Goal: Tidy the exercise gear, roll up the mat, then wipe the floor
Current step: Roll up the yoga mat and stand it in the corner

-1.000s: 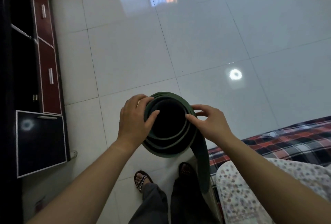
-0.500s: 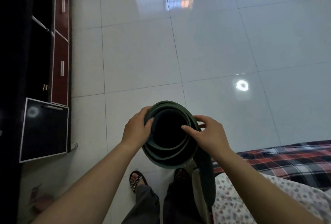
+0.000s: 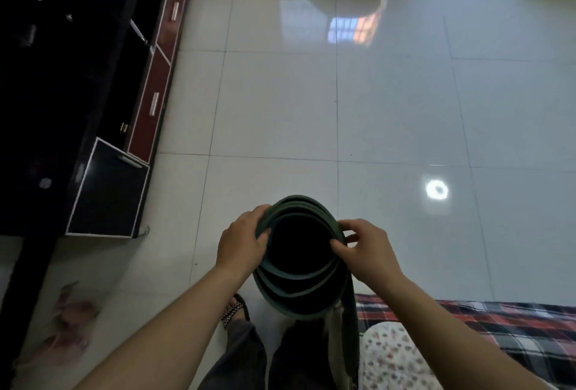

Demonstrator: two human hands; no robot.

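The left hand (image 3: 241,243) has its grip clamped on the rim of the mat (image 3: 299,291) at about nine o'clock on the roll's open end, with the thumb hooked over the inner layers and the fingers wrapped round the outside. The right hand (image 3: 363,248) pinches the same rim at about three o'clock, with the thumb tip on the inner edge and the fingers curled behind the outer layer.

The mat is dark green and loosely coiled. It is held on end in front of the body, so its dark hollow faces up at the camera. A loose tail (image 3: 350,333) of it hangs down from the roll at about five o'clock.

Below the roll, at six to seven o'clock, are dark trousers (image 3: 246,355) and a patterned sandal (image 3: 233,311) on the glossy white tiled floor (image 3: 343,109). At four o'clock lies a red plaid blanket (image 3: 498,327), with a floral cloth (image 3: 396,358) just beside it. A black cabinet (image 3: 106,190) with dark red drawer fronts (image 3: 149,115) runs along the floor from nine to eleven o'clock. At eight o'clock there is a pinkish shape (image 3: 68,321), too blurred to identify.
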